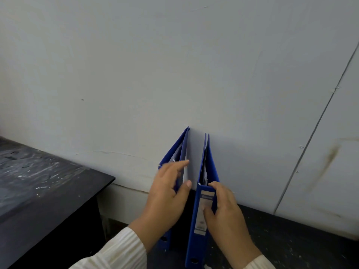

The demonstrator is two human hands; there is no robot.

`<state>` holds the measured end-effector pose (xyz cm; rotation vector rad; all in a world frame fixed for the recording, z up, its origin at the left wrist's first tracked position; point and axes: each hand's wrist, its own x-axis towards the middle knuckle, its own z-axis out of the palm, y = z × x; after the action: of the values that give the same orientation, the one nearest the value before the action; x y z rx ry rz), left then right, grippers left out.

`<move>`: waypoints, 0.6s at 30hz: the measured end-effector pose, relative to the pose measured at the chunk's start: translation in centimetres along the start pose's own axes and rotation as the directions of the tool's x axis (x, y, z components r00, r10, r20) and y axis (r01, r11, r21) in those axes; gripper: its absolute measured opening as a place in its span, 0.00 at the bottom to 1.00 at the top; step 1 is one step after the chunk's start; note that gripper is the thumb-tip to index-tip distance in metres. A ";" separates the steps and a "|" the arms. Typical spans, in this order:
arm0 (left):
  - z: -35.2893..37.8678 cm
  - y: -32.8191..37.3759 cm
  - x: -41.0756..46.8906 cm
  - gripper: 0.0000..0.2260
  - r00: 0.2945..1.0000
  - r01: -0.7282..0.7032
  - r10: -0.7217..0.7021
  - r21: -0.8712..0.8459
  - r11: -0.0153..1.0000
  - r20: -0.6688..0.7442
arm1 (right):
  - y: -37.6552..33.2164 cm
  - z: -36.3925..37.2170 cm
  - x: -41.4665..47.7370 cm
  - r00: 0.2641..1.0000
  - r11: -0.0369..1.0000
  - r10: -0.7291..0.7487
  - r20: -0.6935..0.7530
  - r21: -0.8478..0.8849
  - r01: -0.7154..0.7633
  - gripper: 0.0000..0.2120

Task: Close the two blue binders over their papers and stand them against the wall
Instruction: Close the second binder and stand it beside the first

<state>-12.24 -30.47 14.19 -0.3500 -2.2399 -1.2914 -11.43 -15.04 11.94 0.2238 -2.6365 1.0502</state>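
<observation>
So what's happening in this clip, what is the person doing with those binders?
A person is standing two blue binders upright, spines toward the camera, far edges at the white wall. The right hand grips the spine of the right binder. The left hand is at the top of the left binder, fingers spread; whether it grips is unclear. Papers show inside both. A dark table sits to the left.

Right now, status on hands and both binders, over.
Left hand open on left binder. Right hand gripping right binder at spine. Both upright, closed, against wall. Nothing in the way.
</observation>
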 end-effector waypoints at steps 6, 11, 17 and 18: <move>-1.7 -3.2 2.1 0.19 0.977 0.197 -0.209 0.196 0.961 0.046 | 0.1 -0.1 0.4 1.000 1.000 -0.022 -0.017 0.008 0.022 0.16; -1.3 -4.4 2.2 0.15 0.953 0.269 -0.281 0.116 0.956 0.114 | -0.3 -0.1 0.9 1.000 0.999 -0.023 -0.019 0.041 0.023 0.13; -1.0 -4.5 2.7 0.10 0.953 0.282 -0.295 0.161 0.946 0.065 | -1.1 0.7 1.7 0.999 0.998 -0.052 -0.001 0.022 0.052 0.11; -1.0 -4.5 2.8 0.09 0.954 0.281 -0.294 0.163 0.946 0.062 | -1.2 0.9 1.9 0.999 0.998 -0.052 0.004 0.026 0.052 0.11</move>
<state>-16.35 -33.70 12.90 -0.0207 -2.5160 -1.2550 -13.09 -16.59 12.74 0.2995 -2.6081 1.0683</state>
